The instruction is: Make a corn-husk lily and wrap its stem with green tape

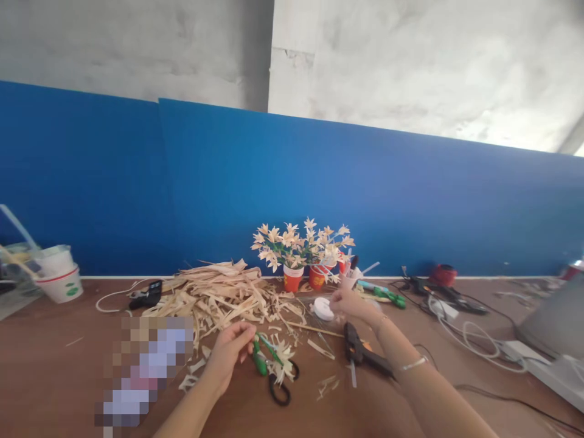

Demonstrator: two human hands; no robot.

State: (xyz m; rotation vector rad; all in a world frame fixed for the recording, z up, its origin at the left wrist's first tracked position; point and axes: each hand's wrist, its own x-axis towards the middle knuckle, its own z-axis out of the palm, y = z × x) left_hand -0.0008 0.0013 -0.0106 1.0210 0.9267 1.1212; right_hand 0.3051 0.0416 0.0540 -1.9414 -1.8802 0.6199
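Note:
My left hand [230, 353] is closed in a pinch at the end of a green-wrapped flower stem [270, 348]. At the stem's other end, a pale artificial flower [283, 364] hangs over the black-handled scissors [279, 394]. Just under the stem shows a green object [259, 359], perhaps a tape roll. My right hand [353, 306] reaches forward beside a white round spool [323, 308], near the red paper cups; its fingers look curled, and what they hold is hidden. A black glue gun [360, 353] lies below my right forearm.
A large heap of dry pale strips [223, 292] covers the middle left. Two potted flower bunches [292, 277] stand at the back. White cables [474, 340] and a power strip [538, 365] lie right. A white bucket [61, 286] stands left, before the blue partition [205, 194].

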